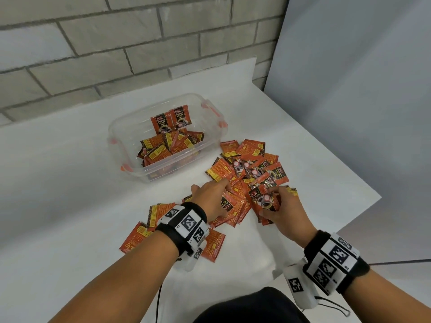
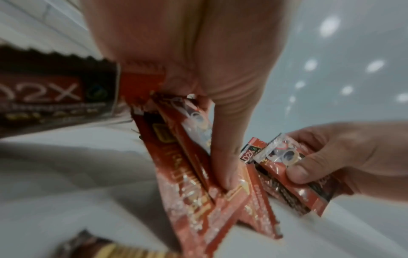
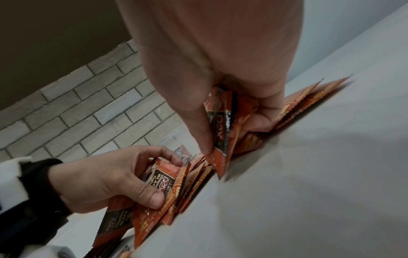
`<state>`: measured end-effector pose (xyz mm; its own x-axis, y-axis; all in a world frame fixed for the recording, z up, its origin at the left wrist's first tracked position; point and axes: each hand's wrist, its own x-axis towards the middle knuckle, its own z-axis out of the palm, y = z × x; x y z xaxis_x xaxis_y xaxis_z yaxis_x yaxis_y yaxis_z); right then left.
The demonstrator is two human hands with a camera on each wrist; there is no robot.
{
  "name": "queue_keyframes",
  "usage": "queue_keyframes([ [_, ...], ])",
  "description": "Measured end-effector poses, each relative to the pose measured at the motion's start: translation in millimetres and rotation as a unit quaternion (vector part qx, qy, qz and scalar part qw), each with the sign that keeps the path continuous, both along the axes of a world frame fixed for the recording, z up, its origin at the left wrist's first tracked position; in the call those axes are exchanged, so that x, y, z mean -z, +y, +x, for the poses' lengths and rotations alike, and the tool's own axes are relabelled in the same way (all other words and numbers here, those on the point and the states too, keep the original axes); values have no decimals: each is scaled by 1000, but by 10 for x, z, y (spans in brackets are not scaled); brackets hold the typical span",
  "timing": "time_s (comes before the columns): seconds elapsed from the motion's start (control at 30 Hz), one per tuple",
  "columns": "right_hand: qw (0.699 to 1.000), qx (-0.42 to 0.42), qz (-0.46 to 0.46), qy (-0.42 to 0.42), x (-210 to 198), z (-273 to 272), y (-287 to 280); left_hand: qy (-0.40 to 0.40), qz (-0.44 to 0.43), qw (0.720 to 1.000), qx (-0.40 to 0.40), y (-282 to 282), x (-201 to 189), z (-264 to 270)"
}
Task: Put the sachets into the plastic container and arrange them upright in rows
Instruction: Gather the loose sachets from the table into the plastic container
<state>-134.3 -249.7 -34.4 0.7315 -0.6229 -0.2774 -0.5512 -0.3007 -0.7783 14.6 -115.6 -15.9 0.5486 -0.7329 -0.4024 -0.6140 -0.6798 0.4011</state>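
Note:
A clear plastic container [image 1: 117, 145] with orange clips stands at the back of the table. Two sachets [image 1: 170, 120] stand upright against its far wall, and several others lie jumbled below them. Orange-red coffee sachets [image 1: 251, 166] lie in a loose pile on the table to the container's right. My left hand [image 1: 217, 194] rests on the pile's near part and grips a few sachets [image 3: 161, 176] between thumb and fingers. Just to the right, my right hand [image 1: 272, 206] pinches a small stack of sachets [image 1: 263, 201], held on edge above the pile [image 3: 223, 125].
More sachets [image 1: 137, 236] lie scattered under and near my left wrist. The white table [image 1: 70, 194] ends in a corner at the right [image 1: 373, 197]. A grey brick wall [image 1: 93, 54] runs behind the container.

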Motion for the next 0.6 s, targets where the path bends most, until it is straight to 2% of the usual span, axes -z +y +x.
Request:
queue_keyframes([
  [0.13, 999, -19, 38, -8, -33, 47, -43, 42, -25, 999, -23, 63, 1, 90],
  [0.27, 991, -11, 111, -70, -245, 208, -57, 87, -131, 985, -77, 215, -30, 232],
  [0.4, 980, -24, 159, -115, -542, 551, -45, 158, -294, 927, -170, 440, -234, 419],
  [0.5, 976, -43, 145, -159, -801, 976, 17, 93, -385, 891, -221, 597, -530, 639],
  [0.6, 975, -50, 117, -181, -927, 1500, 115, -2, -448, 837, -313, 729, -844, 1003],
])
